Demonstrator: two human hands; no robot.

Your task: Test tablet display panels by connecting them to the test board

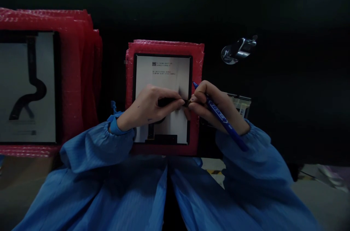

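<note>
A white-backed display panel (pixel 164 81) with a black frame lies on red bubble wrap (pixel 197 78) in the middle. My left hand (pixel 153 105) is over the panel, its thumb and fingers pinching a black flex cable (pixel 166 102). Just to the right, my right hand (pixel 216 103) has its thumb and fingertips closed at the cable's end, with a blue marker pen (pixel 222 120) also held between its fingers, tip pointing up and left. The fingertips of both hands almost touch. What exactly the right fingertips pinch is too small to tell.
At the left, another panel (pixel 13 85) with a curved black cable lies on a stack of red bubble wrap (pixel 79 78). A shiny metal object (pixel 239 49) stands at the upper right of the dark table. Behind my right hand sits a partly hidden clear item (pixel 243 104).
</note>
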